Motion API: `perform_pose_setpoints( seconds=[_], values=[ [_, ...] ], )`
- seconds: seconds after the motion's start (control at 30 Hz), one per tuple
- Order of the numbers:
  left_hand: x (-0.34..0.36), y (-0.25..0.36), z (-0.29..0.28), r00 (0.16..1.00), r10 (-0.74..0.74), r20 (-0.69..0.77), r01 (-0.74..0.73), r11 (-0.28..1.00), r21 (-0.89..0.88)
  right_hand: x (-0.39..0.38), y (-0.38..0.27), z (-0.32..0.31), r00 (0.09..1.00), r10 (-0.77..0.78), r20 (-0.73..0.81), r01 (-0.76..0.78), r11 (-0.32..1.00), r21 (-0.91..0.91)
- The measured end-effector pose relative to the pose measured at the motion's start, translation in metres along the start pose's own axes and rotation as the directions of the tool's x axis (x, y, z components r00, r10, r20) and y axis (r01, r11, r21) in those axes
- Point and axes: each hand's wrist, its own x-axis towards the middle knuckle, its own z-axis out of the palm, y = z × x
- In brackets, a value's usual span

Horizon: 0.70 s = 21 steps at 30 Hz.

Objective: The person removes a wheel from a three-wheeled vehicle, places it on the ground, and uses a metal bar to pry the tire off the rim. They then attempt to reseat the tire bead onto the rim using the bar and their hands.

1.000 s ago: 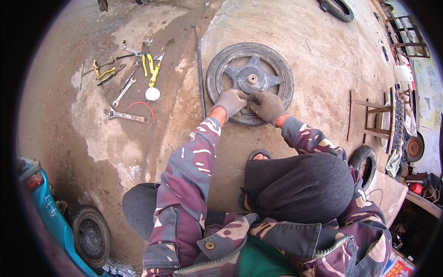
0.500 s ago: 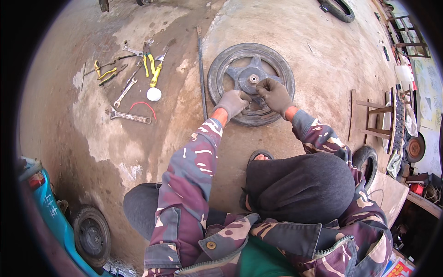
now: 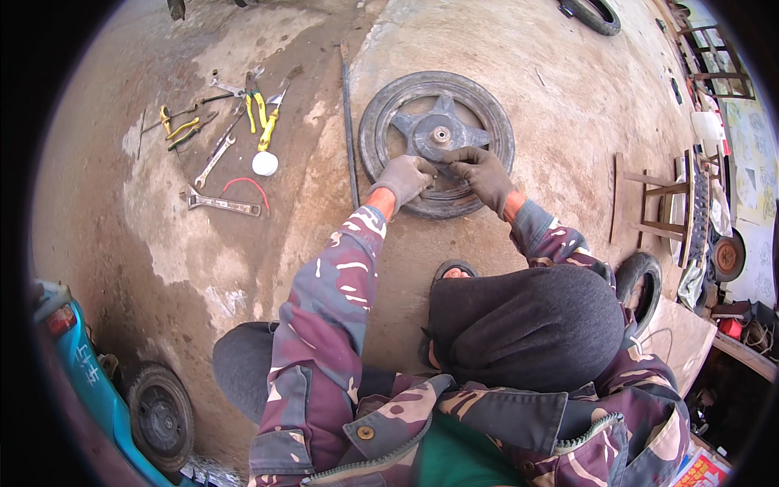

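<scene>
Wheel [image 3: 436, 142] with its tyre lies flat on the concrete floor [image 3: 527, 65] before my knees. My gloved left hand [image 3: 408, 175] and right hand [image 3: 482, 170] rest on its near rim, fingertips pinched together there. Wrenches [image 3: 217, 158] lie well left.

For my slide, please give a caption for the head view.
Both gloved hands rest on a tyred wheel lying flat on concrete.

Both forearms, in camouflage sleeves, reach up from the lower middle of the frame toward its upper centre, where the gloved left hand [image 3: 408, 176] and gloved right hand [image 3: 484, 172] meet, fingers curled and fingertips pinched close together, nearly touching.
</scene>
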Motion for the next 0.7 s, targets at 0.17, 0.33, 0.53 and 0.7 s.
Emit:
perform_pose_setpoints(
  seconds=[0.17,0.33,0.53,0.7],
  values=[
    [0.0,0.0,0.0,1.0,-0.024,0.001,0.024,1.0,-0.008,-0.002,0.004,0.003,0.996,-0.064,-0.055,0.06,0.995,-0.075],
    [0.003,-0.002,0.0,1.0,-0.003,0.011,0.004,1.0,-0.005,0.003,0.017,0.005,0.996,-0.071,-0.05,0.066,0.994,-0.092],
    [0.004,-0.005,0.001,1.0,-0.01,-0.015,0.01,1.0,-0.03,0.007,0.022,0.006,0.993,-0.106,-0.041,0.098,0.982,-0.164],
    [0.004,-0.003,0.0,1.0,-0.019,0.004,0.019,1.0,-0.007,0.005,0.017,0.008,0.99,-0.127,-0.058,0.109,0.963,-0.248]
  ],
)
